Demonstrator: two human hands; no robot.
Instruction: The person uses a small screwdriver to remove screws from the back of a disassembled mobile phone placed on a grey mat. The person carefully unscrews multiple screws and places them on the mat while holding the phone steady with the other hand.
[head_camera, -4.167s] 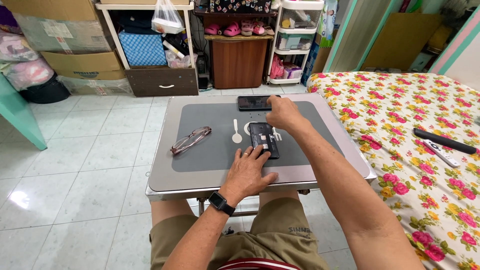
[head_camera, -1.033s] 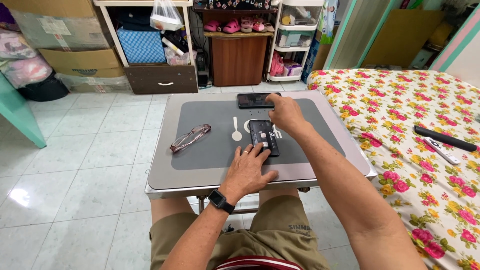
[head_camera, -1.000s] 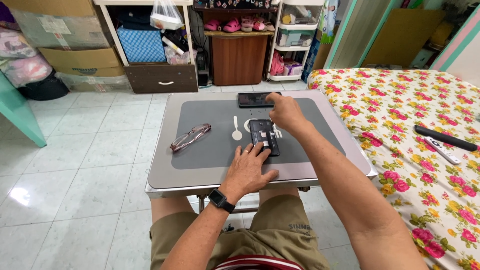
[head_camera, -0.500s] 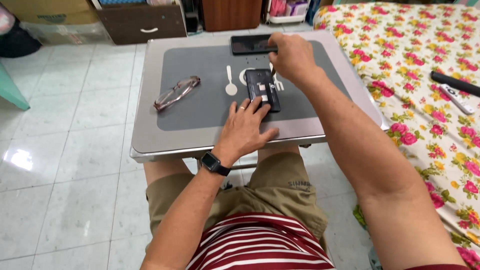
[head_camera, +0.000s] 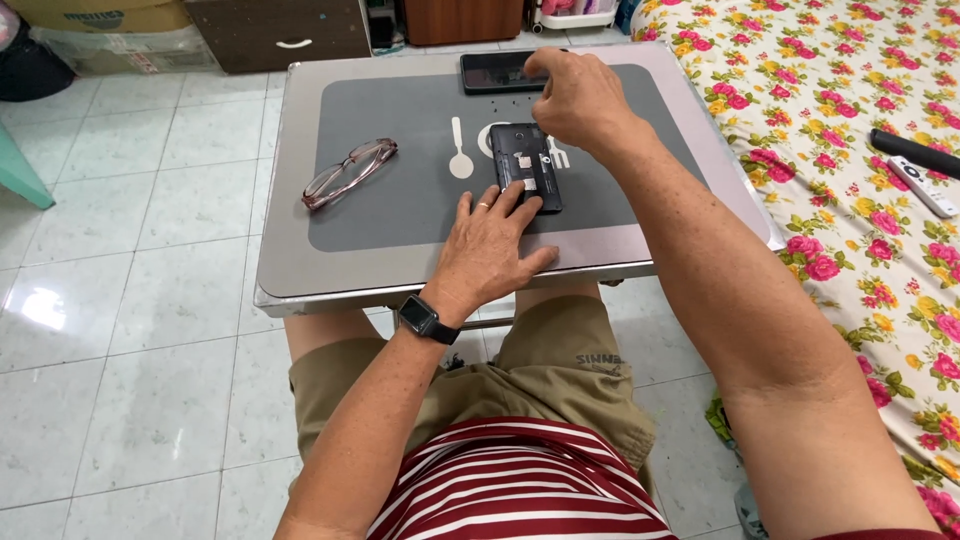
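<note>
My left fingers (head_camera: 510, 200) lie flat, pinning the opened phone (head_camera: 524, 165); my right hand (head_camera: 580, 98) curls above it, perhaps pinching something tiny.

Dark, blank phone screen (head_camera: 497, 71) lying flat at the far edge of the tabletop (head_camera: 300, 250), rectangular, black and glossy, partly under the right hand (head_camera: 580, 100). Second phone (head_camera: 525, 167) nearer, back opened, black, with small pale labels inside, touched at its near end by the left hand (head_camera: 490, 245). Small square black watch screen (head_camera: 415, 315) on the left wrist. Brown cardboard box (head_camera: 100, 12) at top left, on the floor beyond the tabletop, over a clear plastic-wrapped package (head_camera: 120, 52).
</note>
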